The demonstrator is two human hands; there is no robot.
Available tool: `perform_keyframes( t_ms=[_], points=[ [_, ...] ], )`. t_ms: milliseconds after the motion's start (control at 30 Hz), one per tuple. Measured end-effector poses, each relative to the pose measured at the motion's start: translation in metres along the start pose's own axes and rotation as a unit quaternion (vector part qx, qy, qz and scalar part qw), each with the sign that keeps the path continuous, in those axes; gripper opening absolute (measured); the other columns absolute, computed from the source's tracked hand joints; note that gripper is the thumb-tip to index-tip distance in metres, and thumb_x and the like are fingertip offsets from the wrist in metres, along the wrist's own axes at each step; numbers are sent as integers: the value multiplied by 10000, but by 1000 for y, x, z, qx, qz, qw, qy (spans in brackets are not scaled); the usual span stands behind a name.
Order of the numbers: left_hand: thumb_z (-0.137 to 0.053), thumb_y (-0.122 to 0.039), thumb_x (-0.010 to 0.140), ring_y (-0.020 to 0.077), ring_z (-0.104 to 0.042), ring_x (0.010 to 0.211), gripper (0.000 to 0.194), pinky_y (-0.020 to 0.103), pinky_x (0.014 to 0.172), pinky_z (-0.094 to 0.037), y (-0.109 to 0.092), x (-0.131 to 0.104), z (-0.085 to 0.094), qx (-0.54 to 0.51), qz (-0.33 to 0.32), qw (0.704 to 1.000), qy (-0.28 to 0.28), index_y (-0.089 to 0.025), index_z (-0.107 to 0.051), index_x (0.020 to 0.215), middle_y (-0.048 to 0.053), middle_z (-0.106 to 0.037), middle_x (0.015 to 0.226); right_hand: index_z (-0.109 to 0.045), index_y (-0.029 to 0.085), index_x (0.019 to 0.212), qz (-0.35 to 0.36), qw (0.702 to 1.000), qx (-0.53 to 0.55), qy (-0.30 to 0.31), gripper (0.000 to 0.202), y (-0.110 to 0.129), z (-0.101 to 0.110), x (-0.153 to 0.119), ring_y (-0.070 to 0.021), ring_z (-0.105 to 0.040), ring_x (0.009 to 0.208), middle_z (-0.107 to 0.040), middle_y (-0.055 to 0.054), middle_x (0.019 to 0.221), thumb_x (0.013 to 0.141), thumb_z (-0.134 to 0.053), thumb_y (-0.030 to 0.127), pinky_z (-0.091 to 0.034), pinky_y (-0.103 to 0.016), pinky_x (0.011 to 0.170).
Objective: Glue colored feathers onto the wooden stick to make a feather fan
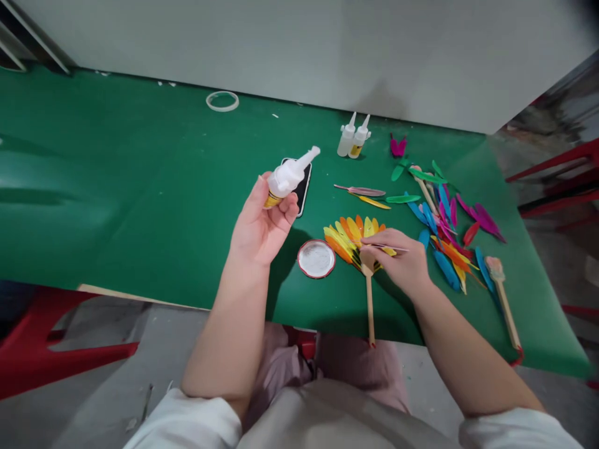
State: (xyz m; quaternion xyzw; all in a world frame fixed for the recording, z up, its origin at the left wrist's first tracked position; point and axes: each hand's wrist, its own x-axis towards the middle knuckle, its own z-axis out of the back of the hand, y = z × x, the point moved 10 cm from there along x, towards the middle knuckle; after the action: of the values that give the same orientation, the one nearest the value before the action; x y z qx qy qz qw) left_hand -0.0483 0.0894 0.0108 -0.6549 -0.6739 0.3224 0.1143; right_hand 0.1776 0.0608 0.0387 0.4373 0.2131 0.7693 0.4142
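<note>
My left hand [262, 227] is raised over the table, fingers closed around a white glue bottle [284, 177] whose long nozzle tilts up to the right. A phone [303, 192] lies partly hidden behind it. Over a fan of yellow and orange feathers [344, 234] is my right hand [397, 259], pinching a thin pinkish stick [395, 248]; its exact kind is hard to make out. The fan's wooden handle [369, 305] points toward me, past the table's edge. Just left of the fan lies a round white lid [317, 259] with a red rim.
Two more glue bottles [354, 138] stand near the wall. Loose colored feathers [452, 218] are scattered on the right, beside another wooden handle [508, 308]. A clear ring [223, 101] lies toward the back of the green table [116, 187]. A red stool [60, 343] is at lower left.
</note>
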Motion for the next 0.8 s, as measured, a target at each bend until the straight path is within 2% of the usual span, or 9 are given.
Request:
perform_keyframes(
  t_ms=[100, 267, 800],
  points=[
    [-603, -387, 851, 38, -599, 576, 189, 125, 547, -503, 2, 1, 0, 18, -9, 1000, 12, -206, -646, 888, -8, -679, 823, -732, 237, 828, 33, 998, -8, 44, 94, 1, -18, -3, -176, -673, 680, -746, -24, 758, 766, -700, 176, -532, -332, 648],
    [-615, -387, 840, 20, -551, 544, 175, 134, 526, -472, -1, 3, 0, 18, -24, 999, 30, -218, -647, 871, -18, -664, 846, -722, 213, 822, 50, 996, -6, 76, 65, 3, -30, -4, -171, -675, 692, -750, -35, 773, 782, -686, 177, -531, -315, 654],
    [-537, -443, 879, 30, -495, 497, 221, 168, 469, -422, -6, 1, -1, 67, -47, 997, 18, -258, -652, 838, -15, -664, 871, -726, 221, 828, 33, 993, -38, 105, 66, -5, -39, -5, -179, -685, 729, -752, -25, 795, 797, -668, 216, -535, -329, 682]
  ],
)
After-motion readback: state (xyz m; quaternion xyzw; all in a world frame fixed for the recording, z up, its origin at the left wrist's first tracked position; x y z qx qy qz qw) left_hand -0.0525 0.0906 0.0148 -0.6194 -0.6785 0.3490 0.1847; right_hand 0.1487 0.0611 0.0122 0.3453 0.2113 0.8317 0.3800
